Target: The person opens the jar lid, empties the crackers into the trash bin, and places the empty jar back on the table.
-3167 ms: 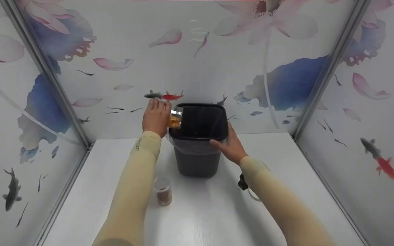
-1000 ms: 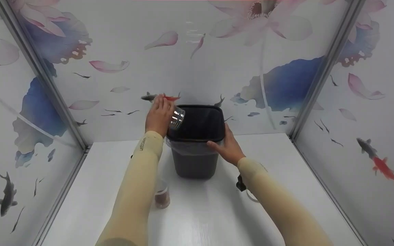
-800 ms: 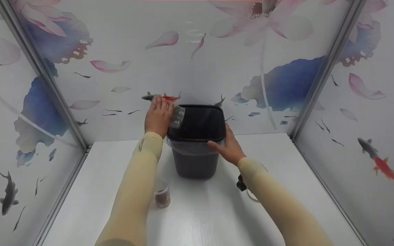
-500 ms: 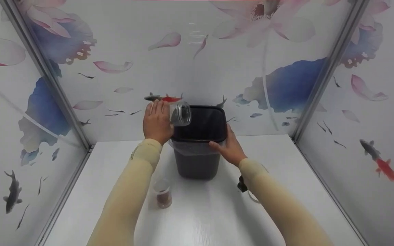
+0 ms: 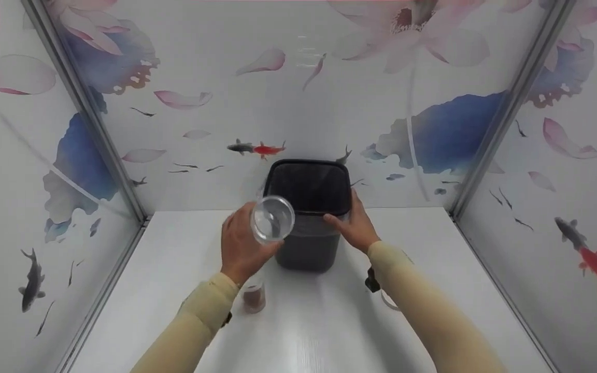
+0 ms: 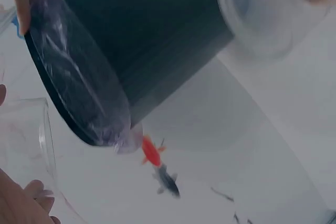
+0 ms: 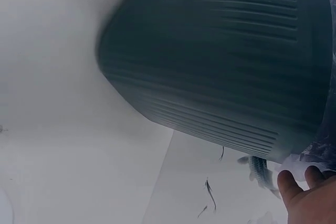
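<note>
1. Jar: clear, round, in L hand, just in front of bin's near L corner as seen from head cam. Tilted; round end faces head cam. Mouth or base? Can't tell. Contact w/ bin rim: can't tell either.
2. L hand: wrapped part-way round jar, fingers on its far L side, thumb on near side, i.e. a firm-looking hold.
3. Bin: dark grey, approx. rectangular, upright on tabletop, black rim on top. Ribbed sides per R wrist view. Clear liner folded out over rim, hanging as a skirt below it.
4. R hand: grips bin at R side; thumb on near R corner by rim, fingers round R side, partly hidden. R wrist view: fingertips at liner.
5. Small container: clear, reddish-brown contents, standing on tabletop nearer the person than bin, close to L forearm.
6. White ring: on tabletop, partly hidden under R sleeve. L sleeve same pale yellow; dark device by R wrist.
7. Tabletop: white. Back wall: white w/ printed petals, blue leaves, fish. Grey metal posts at corners.
</note>
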Tool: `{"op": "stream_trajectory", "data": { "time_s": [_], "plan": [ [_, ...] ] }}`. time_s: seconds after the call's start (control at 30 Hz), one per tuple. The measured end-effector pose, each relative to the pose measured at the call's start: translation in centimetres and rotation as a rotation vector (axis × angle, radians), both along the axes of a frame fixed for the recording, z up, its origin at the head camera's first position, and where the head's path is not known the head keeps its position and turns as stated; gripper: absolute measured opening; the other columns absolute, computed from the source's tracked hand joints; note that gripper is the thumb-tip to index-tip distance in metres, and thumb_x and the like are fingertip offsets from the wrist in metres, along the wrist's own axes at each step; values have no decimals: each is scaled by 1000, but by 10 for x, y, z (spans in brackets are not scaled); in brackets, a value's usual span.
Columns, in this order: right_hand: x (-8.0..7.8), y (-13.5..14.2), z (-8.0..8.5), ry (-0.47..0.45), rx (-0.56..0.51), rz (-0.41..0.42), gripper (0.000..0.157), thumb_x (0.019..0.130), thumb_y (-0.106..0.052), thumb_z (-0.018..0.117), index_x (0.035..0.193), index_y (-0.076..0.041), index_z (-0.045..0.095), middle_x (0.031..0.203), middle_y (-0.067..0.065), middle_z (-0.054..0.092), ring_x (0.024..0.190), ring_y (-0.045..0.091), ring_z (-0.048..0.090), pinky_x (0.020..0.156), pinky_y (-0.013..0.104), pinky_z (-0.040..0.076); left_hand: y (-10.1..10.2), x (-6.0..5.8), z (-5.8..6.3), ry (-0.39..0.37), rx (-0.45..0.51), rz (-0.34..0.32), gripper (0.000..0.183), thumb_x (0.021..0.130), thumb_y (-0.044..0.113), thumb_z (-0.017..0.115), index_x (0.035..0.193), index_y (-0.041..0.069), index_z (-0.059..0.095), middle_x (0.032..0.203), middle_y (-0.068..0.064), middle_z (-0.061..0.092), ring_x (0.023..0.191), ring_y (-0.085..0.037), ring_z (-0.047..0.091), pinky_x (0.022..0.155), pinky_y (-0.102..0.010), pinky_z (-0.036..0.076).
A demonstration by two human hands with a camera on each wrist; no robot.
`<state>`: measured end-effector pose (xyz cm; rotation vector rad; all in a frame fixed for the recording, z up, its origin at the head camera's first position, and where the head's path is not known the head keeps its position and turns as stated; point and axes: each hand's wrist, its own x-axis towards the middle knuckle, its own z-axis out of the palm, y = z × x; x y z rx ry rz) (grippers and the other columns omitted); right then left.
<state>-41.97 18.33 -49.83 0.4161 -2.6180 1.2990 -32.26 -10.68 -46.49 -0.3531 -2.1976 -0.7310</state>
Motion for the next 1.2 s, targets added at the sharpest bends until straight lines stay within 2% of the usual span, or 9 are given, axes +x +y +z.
{"op": "stream_trajectory", "data": {
  "time_s": [0.07, 0.17, 0.27, 0.4, 0.53, 0.7, 0.87, 1.07, 1.2],
  "plan": [
    [1, 0, -1, 3, 1, -3, 111, 85, -66, 65, 161, -16, 2, 165, 10, 9, 150, 27, 13, 119, 48, 16, 6, 19, -25, -31, 21, -32, 98, 54, 42, 95, 134, 8, 50, 122, -7, 59, 113, -25, 55, 102, -42, 38],
    [1, -1, -1, 16, -1, -4, 110, 85, -65, 66, 161, -16, 3, 165, 10, 11, 149, 26, 15, 119, 47, 16, 17, 47, -62, -105, 3, -63, 99, 52, 48, 94, 133, 10, 51, 120, -3, 57, 109, -21, 55, 96, -42, 43],
    [1, 0, 1, 23, 6, -5, 109, 86, -63, 66, 161, -15, 4, 165, 10, 11, 149, 26, 15, 119, 45, 16, 30, 67, -96, -189, -37, -70, 97, 50, 56, 92, 128, 12, 55, 114, 0, 56, 104, -19, 55, 89, -42, 46],
    [2, 1, 2, 7, 27, -9, 109, 87, -65, 64, 161, -14, 2, 165, 11, 9, 150, 27, 13, 120, 45, 14, 47, 81, -131, -297, -48, -109, 95, 49, 59, 91, 126, 15, 58, 111, 2, 58, 102, -18, 57, 87, -42, 48],
    [2, 1, 3, -6, 26, -15, 110, 86, -67, 63, 161, -15, 1, 165, 10, 8, 150, 26, 12, 120, 45, 14, 64, 84, -154, -418, -18, -179, 98, 52, 56, 92, 133, 16, 55, 115, 1, 59, 104, -18, 57, 92, -42, 48],
    [3, 1, 2, -17, 16, -7, 110, 86, -66, 64, 161, -17, 0, 165, 10, 8, 150, 26, 12, 120, 46, 15, 86, 81, -171, -542, 22, -226, 104, 55, 51, 93, 141, 14, 48, 122, -2, 58, 109, -20, 55, 98, -45, 46],
    [2, 0, 2, -10, 13, -6, 110, 86, -66, 64, 161, -15, 1, 165, 10, 8, 150, 26, 12, 119, 47, 16, 107, 70, -178, -628, 51, -247, 105, 56, 47, 94, 143, 13, 46, 126, -2, 56, 112, -22, 56, 100, -45, 45],
    [1, 1, 3, 13, 14, 9, 108, 87, -63, 65, 160, -12, 4, 165, 12, 10, 149, 27, 13, 119, 49, 16, 130, 59, -180, -666, 118, -262, 104, 55, 39, 97, 142, 13, 47, 126, -3, 57, 114, -26, 57, 101, -45, 46],
    [2, 1, 3, 14, 12, 4, 108, 87, -63, 66, 161, -15, 4, 165, 10, 11, 149, 26, 14, 119, 47, 17, 143, 54, -182, -661, 113, -287, 105, 56, 37, 97, 143, 11, 45, 128, -6, 57, 114, -27, 58, 100, -44, 47]
  ]
}}
